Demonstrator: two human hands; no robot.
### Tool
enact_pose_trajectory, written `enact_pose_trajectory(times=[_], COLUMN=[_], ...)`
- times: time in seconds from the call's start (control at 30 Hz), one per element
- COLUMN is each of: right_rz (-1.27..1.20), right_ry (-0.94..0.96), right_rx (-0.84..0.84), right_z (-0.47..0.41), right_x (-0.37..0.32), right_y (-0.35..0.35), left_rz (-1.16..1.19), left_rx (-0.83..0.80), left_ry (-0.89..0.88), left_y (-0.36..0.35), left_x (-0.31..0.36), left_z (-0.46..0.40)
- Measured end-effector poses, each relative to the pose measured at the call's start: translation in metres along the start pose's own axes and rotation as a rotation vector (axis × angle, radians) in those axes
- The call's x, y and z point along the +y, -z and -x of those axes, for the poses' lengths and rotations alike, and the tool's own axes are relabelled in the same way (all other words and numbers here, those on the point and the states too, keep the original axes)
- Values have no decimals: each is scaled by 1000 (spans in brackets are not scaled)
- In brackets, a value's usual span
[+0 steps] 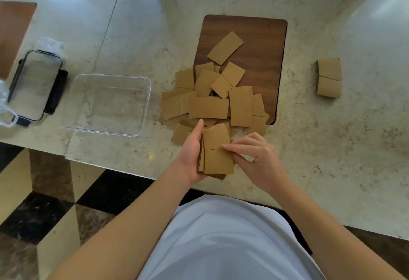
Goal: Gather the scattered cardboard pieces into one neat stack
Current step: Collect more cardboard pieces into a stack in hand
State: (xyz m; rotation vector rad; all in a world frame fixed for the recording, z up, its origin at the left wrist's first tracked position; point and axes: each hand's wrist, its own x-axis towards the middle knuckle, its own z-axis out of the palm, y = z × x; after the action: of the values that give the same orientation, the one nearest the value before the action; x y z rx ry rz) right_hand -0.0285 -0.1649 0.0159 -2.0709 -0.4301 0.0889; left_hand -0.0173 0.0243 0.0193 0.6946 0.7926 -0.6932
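Cardboard stack (218,153): long axis up-frame, gripped in left hand (192,153); right hand (254,156) pinches its right edge; loose pieces (209,107) just above.

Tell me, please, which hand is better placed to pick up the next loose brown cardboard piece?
Right, probably. The left hand grips the stack of brown cardboard rectangles; the right hand only meets the stack's edge at its fingertips and can let go for the loose cardboard pieces.

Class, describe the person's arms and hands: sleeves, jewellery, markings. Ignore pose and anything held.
Both forearms are bare, with no sleeves, gloves or watch showing. The left hand is unadorned; the right hand seems to wear a thin pale ring on one finger.
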Motion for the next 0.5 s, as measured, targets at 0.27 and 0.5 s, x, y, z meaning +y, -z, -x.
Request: enact_pose_trajectory(times=[0.27, 0.5], right_rz=[18, -170], right_ry=[-50, -294], right_rx=[-136, -85], right_z=[-9, -39], right_x=[-5, -1], right_y=[-1, -2], left_rz=[-36, 47], left_rx=[-29, -57], left_ry=[-14, -25], left_y=[3, 2], left_x=[6, 9], left_z=[-5, -8])
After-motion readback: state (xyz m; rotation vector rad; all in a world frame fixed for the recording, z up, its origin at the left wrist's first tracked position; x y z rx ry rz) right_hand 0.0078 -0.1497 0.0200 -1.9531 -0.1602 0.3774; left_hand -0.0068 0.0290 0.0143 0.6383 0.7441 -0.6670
